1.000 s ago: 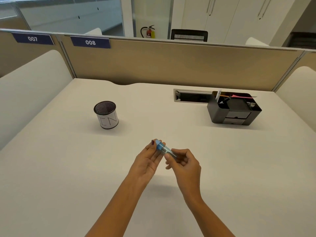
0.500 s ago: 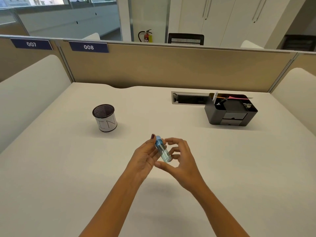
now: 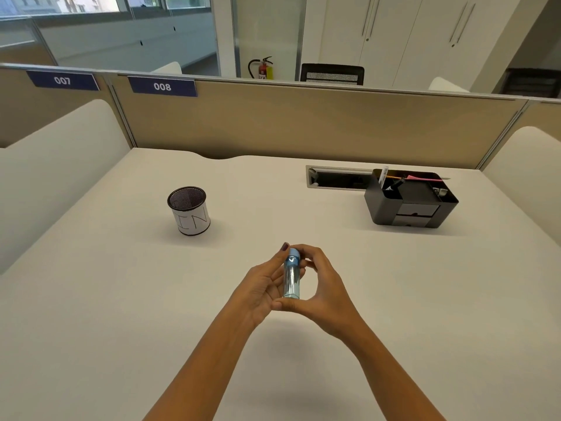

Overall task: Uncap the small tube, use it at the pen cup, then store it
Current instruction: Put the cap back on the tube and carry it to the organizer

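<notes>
A small clear tube [image 3: 291, 279] with a light blue cap stands upright between both hands, above the middle of the white desk. My left hand [image 3: 261, 285] holds its left side, fingers along the body. My right hand [image 3: 326, 287] curls around it, thumb under the base and fingertips at the cap. The cap is on. The pen cup [image 3: 188, 210], black mesh wrapped in white paper with hand-drawn letters, stands upright at the left, well beyond the hands.
A black desk organiser [image 3: 409, 200] with pens and pink notes sits at the back right, beside a cable slot [image 3: 337, 177] in the desk [image 3: 121, 314]. A beige partition [image 3: 303, 123] closes the far edge. White side panels flank the desk.
The tube has turned from lying slanted between the fingertips to standing upright. My right hand has shifted from the tube's lower end to wrap around it, with fingers at the cap.
</notes>
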Tool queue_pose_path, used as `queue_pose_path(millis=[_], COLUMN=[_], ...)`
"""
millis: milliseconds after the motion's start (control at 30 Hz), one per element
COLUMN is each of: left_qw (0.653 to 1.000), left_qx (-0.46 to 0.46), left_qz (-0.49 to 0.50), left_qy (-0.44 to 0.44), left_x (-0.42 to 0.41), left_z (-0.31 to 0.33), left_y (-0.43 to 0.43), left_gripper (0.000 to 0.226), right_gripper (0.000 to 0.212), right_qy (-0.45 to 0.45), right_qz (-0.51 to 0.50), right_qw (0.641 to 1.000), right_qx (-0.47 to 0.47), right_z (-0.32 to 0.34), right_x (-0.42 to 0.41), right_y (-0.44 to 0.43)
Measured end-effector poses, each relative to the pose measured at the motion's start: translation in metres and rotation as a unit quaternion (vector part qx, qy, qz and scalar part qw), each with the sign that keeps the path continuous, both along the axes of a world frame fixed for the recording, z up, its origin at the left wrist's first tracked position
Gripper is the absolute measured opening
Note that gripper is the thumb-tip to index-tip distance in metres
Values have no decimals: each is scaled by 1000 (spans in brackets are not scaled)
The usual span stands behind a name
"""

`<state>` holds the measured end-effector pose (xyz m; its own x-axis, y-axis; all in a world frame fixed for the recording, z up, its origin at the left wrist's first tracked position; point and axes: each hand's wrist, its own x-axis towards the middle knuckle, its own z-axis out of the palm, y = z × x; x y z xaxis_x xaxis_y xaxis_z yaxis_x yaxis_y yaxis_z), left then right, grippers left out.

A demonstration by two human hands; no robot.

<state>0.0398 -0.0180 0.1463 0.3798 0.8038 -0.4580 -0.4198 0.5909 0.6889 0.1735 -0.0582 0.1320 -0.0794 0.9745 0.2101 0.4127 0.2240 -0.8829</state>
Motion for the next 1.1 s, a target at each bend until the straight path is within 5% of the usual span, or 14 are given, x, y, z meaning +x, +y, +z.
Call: queue_pose_path(millis=[633,733,867,1100], left_qw=[1000,998,991,990], left_qx=[-12,-10,-11,8], left_qz=[21,63,118,136], left_qy=[-3,-12,-60,-24], left_x=[9,13,17,36], left_z=[-9,-11,-10,-10], left_y=[2,8,15,19], left_gripper=[21,19,27,37], right_gripper=[82,71,29,25], right_qy=[30,76,106,47], right_qz=[-14,-78,-195,-258], right_qw=[999,994,974,962], right_qx=[-20,5,49,76], right_z=[-10,-14,-17,-23], right_x=[5,4,8,20], right_y=[-4,-7,-9,0])
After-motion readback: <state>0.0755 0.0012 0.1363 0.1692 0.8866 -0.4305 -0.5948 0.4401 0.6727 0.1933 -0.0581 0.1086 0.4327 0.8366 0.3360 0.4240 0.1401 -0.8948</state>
